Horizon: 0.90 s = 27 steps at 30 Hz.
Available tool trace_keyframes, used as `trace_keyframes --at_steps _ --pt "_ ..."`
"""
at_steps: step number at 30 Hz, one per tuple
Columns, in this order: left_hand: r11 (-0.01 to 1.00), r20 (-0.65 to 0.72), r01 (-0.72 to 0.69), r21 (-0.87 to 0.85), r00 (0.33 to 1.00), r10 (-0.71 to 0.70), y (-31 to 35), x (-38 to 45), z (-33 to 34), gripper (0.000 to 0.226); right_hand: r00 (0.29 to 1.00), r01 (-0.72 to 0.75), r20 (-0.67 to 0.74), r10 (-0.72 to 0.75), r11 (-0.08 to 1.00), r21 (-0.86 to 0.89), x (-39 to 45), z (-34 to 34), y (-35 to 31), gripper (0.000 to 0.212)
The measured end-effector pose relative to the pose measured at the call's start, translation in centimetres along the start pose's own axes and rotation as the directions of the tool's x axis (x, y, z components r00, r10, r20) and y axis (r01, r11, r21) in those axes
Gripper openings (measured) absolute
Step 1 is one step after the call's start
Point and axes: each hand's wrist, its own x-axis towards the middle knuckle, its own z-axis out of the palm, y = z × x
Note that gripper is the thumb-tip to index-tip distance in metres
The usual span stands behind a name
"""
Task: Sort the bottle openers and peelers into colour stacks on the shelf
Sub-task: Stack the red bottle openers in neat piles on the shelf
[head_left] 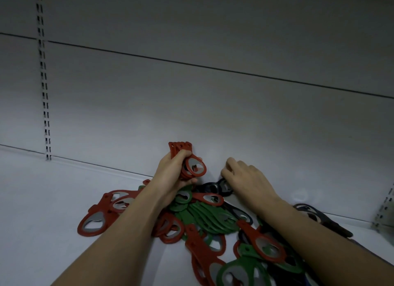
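Observation:
My left hand (173, 175) grips a stack of several red bottle openers (193, 164), held upright above the pile near the shelf's back wall. My right hand (245, 177) reaches down at the back of the pile, its fingers curled on a black opener (221, 186). Below both forearms lies a mixed pile of red openers (93, 221), green openers (209, 217) and black openers (319, 215) on the white shelf (53, 200).
The grey back wall (191, 104) rises right behind the pile. A slotted upright (43, 83) runs down the wall at the left, and another upright (383, 211) stands at the right edge. Bare shelf surface lies left of the pile.

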Motion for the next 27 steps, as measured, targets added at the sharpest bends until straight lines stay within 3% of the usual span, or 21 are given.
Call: trace_keyframes --at_steps 3,5,6,8,10,12,15,18,22,27 --pt "1.0 -0.004 0.0 -0.008 1.0 0.0 0.1 -0.1 -0.1 0.016 0.998 -0.062 0.024 0.061 0.997 0.047 -0.1 -0.5 -0.2 0.04" --pt "1.0 -0.005 -0.003 -0.012 1.0 0.003 0.1 -0.1 -0.1 0.014 0.985 -0.167 0.064 0.158 0.968 0.186 0.4 -2.2 0.6 0.024" --pt "1.0 -0.005 -0.003 -0.012 1.0 0.003 0.2 -0.1 -0.1 0.014 0.967 -0.25 0.143 0.213 0.907 0.338 0.6 -3.4 1.5 0.014" --pt "1.0 -0.009 -0.004 -0.012 1.0 0.004 0.1 0.0 -0.2 0.014 0.918 -0.393 0.307 0.251 0.681 0.618 0.9 -5.7 4.0 0.005" --pt "1.0 -0.018 -0.001 -0.018 1.0 0.0 0.1 0.0 -0.1 0.015 0.834 -0.496 0.546 0.082 0.544 0.676 0.6 -7.6 6.2 0.009" --pt "1.0 -0.023 0.004 -0.028 1.0 -0.005 0.2 0.0 0.0 0.014 0.756 -0.515 0.655 -0.002 0.617 0.596 0.1 -7.7 6.5 0.014" --pt "1.0 -0.035 0.005 -0.028 0.999 -0.006 0.2 0.0 -0.1 0.013 0.904 -0.304 0.416 0.102 0.837 0.455 0.3 -5.4 4.2 0.015" --pt "1.0 -0.032 0.004 -0.017 0.999 -0.005 0.0 0.0 -0.1 0.014 0.958 -0.123 0.283 0.05 0.961 0.246 0.4 -2.4 1.3 0.026" --pt "1.0 0.024 0.011 -0.006 1.0 -0.011 0.0 -0.1 0.1 0.018 0.979 -0.008 0.206 0.001 0.999 0.032 -0.1 -0.1 -0.1 0.046" --pt "0.998 0.122 0.025 -0.051 0.992 -0.018 0.2 -0.5 0.3 0.02 0.989 -0.069 0.136 0.064 0.997 0.035 -0.6 -0.3 -0.1 0.045"
